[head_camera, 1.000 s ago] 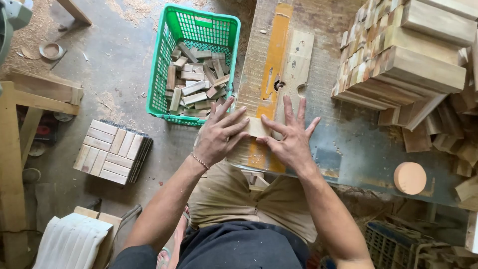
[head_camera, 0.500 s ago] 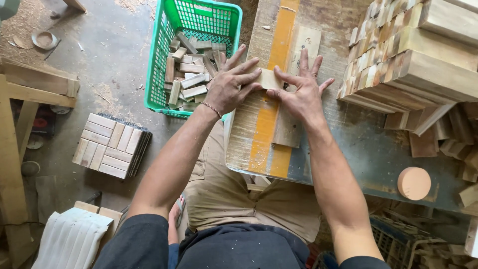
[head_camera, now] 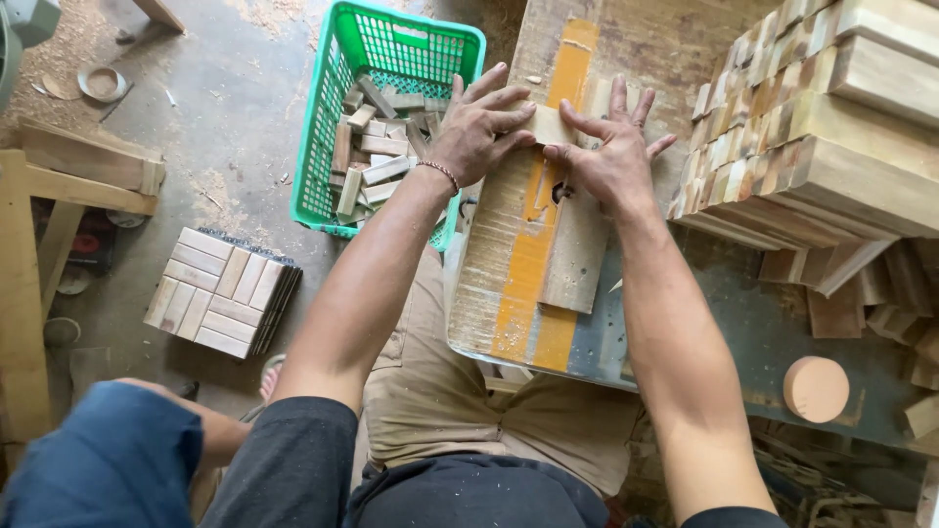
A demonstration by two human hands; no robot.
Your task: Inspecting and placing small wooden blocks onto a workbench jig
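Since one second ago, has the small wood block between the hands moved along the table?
Yes. The small wood block, pushed by the left hand and right hand, slid forward along the orange stripe, away from the table's near edge.

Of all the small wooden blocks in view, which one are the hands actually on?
The pale block on the orange-striped board, pinched between both hands; the others lie in the green basket or stacked at right.

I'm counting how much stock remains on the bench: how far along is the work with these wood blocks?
Done, it seems: the green crate on the floor already holds many short wooden pieces. In hand: the left hand and right hand press a small wooden block flat on the sliding board. Left: a large stack of blocks on the bench, apparently unprocessed, so much remains.
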